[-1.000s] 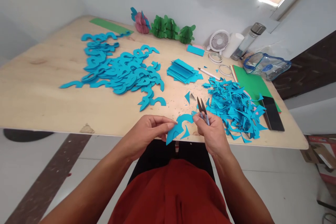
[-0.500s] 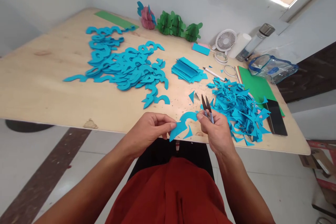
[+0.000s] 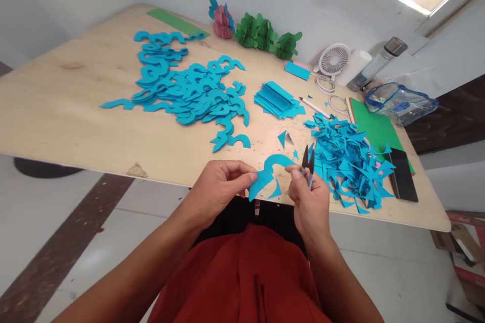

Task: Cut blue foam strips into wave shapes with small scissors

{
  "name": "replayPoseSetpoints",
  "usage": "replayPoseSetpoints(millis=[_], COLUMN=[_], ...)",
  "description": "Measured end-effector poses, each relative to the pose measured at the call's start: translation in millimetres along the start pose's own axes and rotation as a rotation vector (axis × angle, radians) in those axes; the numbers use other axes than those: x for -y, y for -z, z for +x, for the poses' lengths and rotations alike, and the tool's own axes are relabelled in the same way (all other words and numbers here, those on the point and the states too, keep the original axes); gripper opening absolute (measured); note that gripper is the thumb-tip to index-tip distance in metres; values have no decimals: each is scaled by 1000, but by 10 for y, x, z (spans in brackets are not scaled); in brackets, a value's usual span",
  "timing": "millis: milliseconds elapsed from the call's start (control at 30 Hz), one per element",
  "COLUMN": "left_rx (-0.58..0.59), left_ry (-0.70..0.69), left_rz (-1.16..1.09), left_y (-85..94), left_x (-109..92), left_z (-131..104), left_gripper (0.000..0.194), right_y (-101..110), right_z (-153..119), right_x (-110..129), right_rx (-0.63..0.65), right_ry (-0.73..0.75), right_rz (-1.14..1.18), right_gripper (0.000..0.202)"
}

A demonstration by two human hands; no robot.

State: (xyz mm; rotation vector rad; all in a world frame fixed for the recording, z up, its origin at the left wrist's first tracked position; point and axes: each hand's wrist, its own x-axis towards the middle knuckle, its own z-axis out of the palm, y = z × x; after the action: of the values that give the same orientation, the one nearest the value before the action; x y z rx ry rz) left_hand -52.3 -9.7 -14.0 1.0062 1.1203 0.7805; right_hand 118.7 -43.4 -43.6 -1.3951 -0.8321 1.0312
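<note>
Near the table's front edge my left hand (image 3: 231, 181) pinches one end of a curved blue paper strip (image 3: 263, 177) between thumb and fingers. My right hand (image 3: 308, 194) is closed round a pair of scissors (image 3: 308, 164), whose dark blades point up and away, slightly parted. A fingertip of that hand is close to the strip's far end; I cannot tell whether it touches. Just below the strip lies a pointed blue offcut (image 3: 275, 189). To the right of the scissors is a heap of blue paper scraps (image 3: 344, 156).
Cut wavy blue strips (image 3: 193, 91) spread over the left middle of the table (image 3: 76, 111). Behind my hands is a stack of blue paper (image 3: 278, 100). A phone (image 3: 403, 176), green sheets (image 3: 375, 121), a small fan (image 3: 334, 60) and a bottle (image 3: 379, 63) stand or lie right.
My right hand has shifted slightly right and down with the scissors, apart from the strip's curved end. My left hand still holds the strip. The whole view has turned a little.
</note>
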Motion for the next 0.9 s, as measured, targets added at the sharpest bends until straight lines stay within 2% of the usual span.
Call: replayPoseSetpoints(millis=[267, 467, 667, 900], left_rx=[-40, -54, -44, -55], left_ry=[-20, -39, -33, -20], left_rz=[-76, -99, -141, -149], left_y=[-105, -138, -136, -143], left_x=[44, 53, 89, 112], left_z=[-30, -56, -71, -94], left_gripper=[15, 18, 7, 7], right_y=[-144, -161, -149, -160], right_z=[-166, -162, -155, -158], right_x=[-28, -46, -106, -107], right_rx=[113, 107, 99, 86], right_ry=[-18, -12, 7, -21], right_rz=[-120, -84, -35, -10], right_gripper=[16, 15, 15, 16])
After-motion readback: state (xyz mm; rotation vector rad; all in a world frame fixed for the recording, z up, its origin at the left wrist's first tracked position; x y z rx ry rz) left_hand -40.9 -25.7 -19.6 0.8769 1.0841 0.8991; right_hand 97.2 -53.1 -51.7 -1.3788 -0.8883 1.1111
